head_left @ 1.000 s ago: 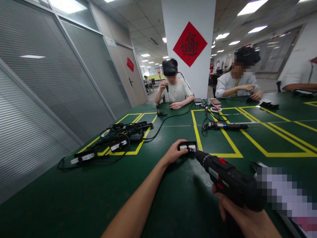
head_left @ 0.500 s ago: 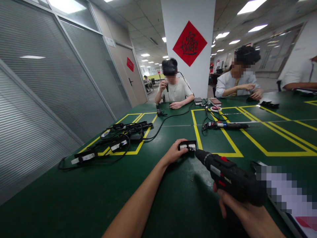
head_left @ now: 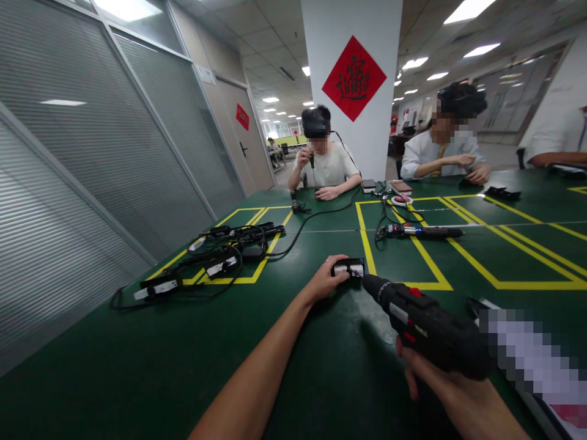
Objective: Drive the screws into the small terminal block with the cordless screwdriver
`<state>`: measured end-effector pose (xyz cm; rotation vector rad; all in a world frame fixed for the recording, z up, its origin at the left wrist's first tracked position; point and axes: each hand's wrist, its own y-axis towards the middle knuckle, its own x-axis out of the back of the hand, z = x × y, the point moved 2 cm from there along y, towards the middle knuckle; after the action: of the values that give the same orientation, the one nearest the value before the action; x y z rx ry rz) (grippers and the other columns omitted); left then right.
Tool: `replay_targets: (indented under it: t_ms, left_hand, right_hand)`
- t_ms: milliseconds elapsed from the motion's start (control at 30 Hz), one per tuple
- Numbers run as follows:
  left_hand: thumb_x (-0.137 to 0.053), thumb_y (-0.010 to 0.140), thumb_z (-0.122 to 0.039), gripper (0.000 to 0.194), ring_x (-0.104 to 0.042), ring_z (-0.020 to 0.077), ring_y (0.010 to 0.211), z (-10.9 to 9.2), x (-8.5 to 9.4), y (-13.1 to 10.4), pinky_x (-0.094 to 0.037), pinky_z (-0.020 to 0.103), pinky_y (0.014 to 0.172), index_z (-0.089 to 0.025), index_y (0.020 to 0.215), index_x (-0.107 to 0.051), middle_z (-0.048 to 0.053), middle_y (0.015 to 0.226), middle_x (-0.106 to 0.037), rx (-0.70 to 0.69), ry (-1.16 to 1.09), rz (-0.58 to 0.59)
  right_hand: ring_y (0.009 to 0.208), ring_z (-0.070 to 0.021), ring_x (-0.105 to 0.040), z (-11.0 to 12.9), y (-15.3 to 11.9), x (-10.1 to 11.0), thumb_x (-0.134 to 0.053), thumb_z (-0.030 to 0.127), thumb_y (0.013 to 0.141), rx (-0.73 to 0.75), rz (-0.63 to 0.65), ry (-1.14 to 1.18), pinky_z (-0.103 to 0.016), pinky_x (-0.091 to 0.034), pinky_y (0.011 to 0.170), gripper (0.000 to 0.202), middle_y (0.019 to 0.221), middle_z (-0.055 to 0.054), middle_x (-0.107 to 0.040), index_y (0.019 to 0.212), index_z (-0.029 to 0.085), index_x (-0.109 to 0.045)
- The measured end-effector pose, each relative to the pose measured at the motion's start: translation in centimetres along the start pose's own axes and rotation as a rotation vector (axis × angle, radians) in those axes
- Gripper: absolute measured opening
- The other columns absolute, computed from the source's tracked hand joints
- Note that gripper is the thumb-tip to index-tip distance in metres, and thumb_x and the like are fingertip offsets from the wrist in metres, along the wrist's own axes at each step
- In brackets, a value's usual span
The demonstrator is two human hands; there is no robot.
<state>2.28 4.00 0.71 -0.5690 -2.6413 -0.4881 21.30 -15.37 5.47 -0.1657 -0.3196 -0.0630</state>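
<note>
My left hand is closed on a small black rectangular housing with white parts and thin wires inside, holding it on the green table. Its thumb lies along the near side. In my right hand is a black cordless drill with red accents, gripped by the handle and pointing forward and left. The drill's chuck is right by the housing's right end. Whether the bit touches the housing cannot be made out.
On the left lie several black units with cables. An electric screwdriver lies at right centre, inside yellow tape lines. Across the table a person holds a screwdriver; another person sits further right. A blurred-out flat item is at near right.
Both hands, the drill and the housing keep nearly the same places. The whole view has shifted very slightly.
</note>
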Motion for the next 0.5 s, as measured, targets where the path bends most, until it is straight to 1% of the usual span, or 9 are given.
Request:
replay_targets:
  t_ms: [133, 233, 267, 367, 400, 433, 500]
  left_hand:
    - [-0.056, 0.073, -0.025, 0.046, -0.047, 0.0198, 0.101, 0.05, -0.02, 0.07, -0.036, 0.035, 0.092, -0.020, 0.117, -0.046, 0.007, 0.112, -0.048, 0.003, 0.005, -0.010]
    - [-0.056, 0.073, -0.024, 0.046, -0.047, 0.0197, 0.101, -0.08, 0.02, 0.05, -0.037, 0.034, 0.092, -0.020, 0.118, -0.046, 0.006, 0.112, -0.048, 0.001, 0.006, -0.004]
    - [-0.056, 0.073, -0.024, 0.046, -0.047, 0.0197, 0.102, -0.15, 0.04, 0.02, -0.037, 0.034, 0.092, -0.020, 0.118, -0.046, 0.006, 0.112, -0.048, 0.000, 0.007, -0.003]
    - [-0.056, 0.073, -0.024, 0.046, -0.047, 0.0193, 0.102, -0.38, 0.11, -0.07, -0.037, 0.033, 0.091, -0.020, 0.118, -0.046, 0.006, 0.112, -0.048, 0.000, 0.013, -0.006]
    - [-0.055, 0.073, -0.024, 0.045, -0.047, 0.0192, 0.101, -0.44, 0.12, -0.09, -0.038, 0.033, 0.091, -0.020, 0.117, -0.047, 0.006, 0.112, -0.049, -0.006, 0.018, -0.007]
    - [-0.055, 0.074, -0.025, 0.042, -0.047, 0.0191, 0.101, -0.49, 0.14, -0.09, -0.037, 0.033, 0.090, -0.020, 0.115, -0.049, 0.006, 0.111, -0.049, -0.015, 0.027, -0.009]
    - [-0.055, 0.074, -0.026, 0.034, -0.047, 0.0188, 0.101, -0.54, 0.16, -0.06, -0.036, 0.033, 0.091, -0.019, 0.108, -0.054, 0.006, 0.109, -0.050, -0.041, 0.052, -0.012]
  right_hand:
    - [0.040, -0.0185, -0.058, 0.12, 0.11, 0.10, -0.051, 0.050, 0.067, 0.031, -0.044, 0.035, -0.032, -0.048, 0.046, 0.037, 0.058, -0.001, -0.064, 0.091, 0.022, -0.052]
    - [0.039, -0.0185, -0.059, 0.37, 0.34, 0.28, -0.051, 0.049, 0.068, 0.066, -0.034, 0.011, -0.032, -0.050, 0.046, 0.035, 0.053, 0.000, -0.063, 0.089, 0.021, -0.051]
    - [0.038, -0.0181, -0.058, 0.44, 0.42, 0.37, -0.051, 0.049, 0.068, 0.082, -0.042, 0.005, -0.031, -0.050, 0.044, 0.035, 0.055, 0.001, -0.064, 0.090, 0.021, -0.050]
    - [0.033, -0.0156, -0.056, 0.59, 0.52, 0.57, -0.049, 0.049, 0.068, 0.130, -0.064, -0.008, -0.030, -0.047, 0.039, 0.039, 0.070, -0.002, -0.069, 0.097, 0.022, -0.048]
    - [0.034, -0.0157, -0.056, 0.63, 0.49, 0.59, -0.049, 0.048, 0.068, 0.135, -0.064, -0.020, -0.030, -0.047, 0.039, 0.038, 0.070, -0.002, -0.069, 0.096, 0.022, -0.049]
    - [0.034, -0.0163, -0.057, 0.66, 0.42, 0.58, -0.048, 0.047, 0.069, 0.131, -0.054, -0.038, -0.030, -0.047, 0.040, 0.035, 0.064, -0.002, -0.068, 0.093, 0.021, -0.051]
    - [0.037, -0.0174, -0.059, 0.67, 0.27, 0.49, -0.046, 0.043, 0.071, 0.110, -0.024, -0.075, -0.028, -0.047, 0.043, 0.027, 0.045, 0.002, -0.062, 0.083, 0.021, -0.055]
